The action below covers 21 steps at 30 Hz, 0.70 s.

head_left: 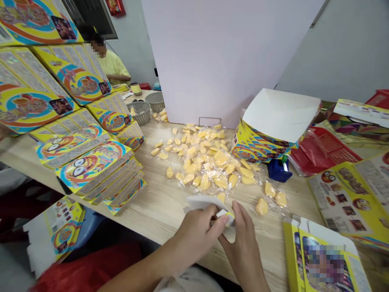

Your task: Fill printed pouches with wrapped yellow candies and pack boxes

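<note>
Just in front of the table's near edge, my left hand (196, 231) is closed on a small cardboard carton (203, 200), white inside with some yellow print. Its thumb presses on a folded flap. My right hand (241, 233) curls its fingers at the carton's right end, partly hiding it. Beyond both hands spreads a heap of yellow oval pieces in clear wrappers (206, 156). A few wrapped pieces (269, 198) lie apart on the right. A stack of flattened printed cartons (322, 255) sits at the lower right.
Printed boxes (91, 166) are piled high on the left. Nested cartons (258, 142) stand at the back right beside a blue tape dispenser (279, 169) and a red basket (334, 146). A large white board (225, 61) rises behind. A person in yellow (114, 65) sits beyond grey baskets (141, 112).
</note>
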Each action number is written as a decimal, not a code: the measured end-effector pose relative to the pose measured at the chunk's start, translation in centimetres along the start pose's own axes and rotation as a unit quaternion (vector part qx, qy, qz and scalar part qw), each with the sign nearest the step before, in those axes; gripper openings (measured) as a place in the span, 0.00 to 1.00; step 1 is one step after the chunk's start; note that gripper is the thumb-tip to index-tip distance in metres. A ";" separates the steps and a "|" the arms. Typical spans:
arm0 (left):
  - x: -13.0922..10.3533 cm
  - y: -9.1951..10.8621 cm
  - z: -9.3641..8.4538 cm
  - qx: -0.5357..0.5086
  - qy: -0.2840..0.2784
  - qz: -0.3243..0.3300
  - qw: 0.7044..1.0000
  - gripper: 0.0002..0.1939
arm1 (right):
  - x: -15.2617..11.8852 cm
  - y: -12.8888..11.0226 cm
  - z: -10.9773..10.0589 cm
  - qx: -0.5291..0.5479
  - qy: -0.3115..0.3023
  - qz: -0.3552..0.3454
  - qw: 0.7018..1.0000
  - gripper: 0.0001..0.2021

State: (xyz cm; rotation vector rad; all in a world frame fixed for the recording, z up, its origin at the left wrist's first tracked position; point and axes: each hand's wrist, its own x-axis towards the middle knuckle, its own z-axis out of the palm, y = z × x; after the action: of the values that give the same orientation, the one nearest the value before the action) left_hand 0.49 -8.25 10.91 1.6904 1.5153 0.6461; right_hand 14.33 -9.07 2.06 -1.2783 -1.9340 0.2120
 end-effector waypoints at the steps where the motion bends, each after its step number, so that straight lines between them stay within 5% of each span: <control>1: 0.0 -0.5 -0.2 -0.019 -0.040 -0.024 0.999 0.16 | -0.3 0.2 0.1 0.010 -0.021 -0.002 1.000 0.33; 7: -1.0 -4.4 -1.2 -0.100 -0.288 -0.105 0.947 0.23 | -3.1 -0.6 1.1 0.036 -0.132 -0.068 0.988 0.31; 11: -2.4 -5.6 -0.9 -0.276 -0.282 -0.104 0.913 0.21 | -4.0 -1.3 1.3 -0.066 -0.056 -0.123 0.989 0.35; 14: -3.0 -5.9 -0.2 -0.338 -0.254 -0.137 0.896 0.23 | -4.6 -1.6 1.6 -0.113 -0.059 -0.104 0.986 0.36; 18: -2.6 -5.1 -0.3 -0.233 -0.224 -0.103 0.941 0.21 | -5.1 -1.8 1.9 -0.065 -0.110 -0.009 0.992 0.30; 21: -2.1 -3.4 -1.6 -0.149 -0.228 -0.039 0.961 0.20 | -4.4 -1.5 1.2 0.024 -0.133 -0.014 0.991 0.29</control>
State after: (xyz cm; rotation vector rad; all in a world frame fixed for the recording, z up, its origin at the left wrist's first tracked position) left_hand -3.17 -9.97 9.32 1.4189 1.0905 0.3823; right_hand 13.22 -13.10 -0.22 -1.2415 -2.1551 0.4299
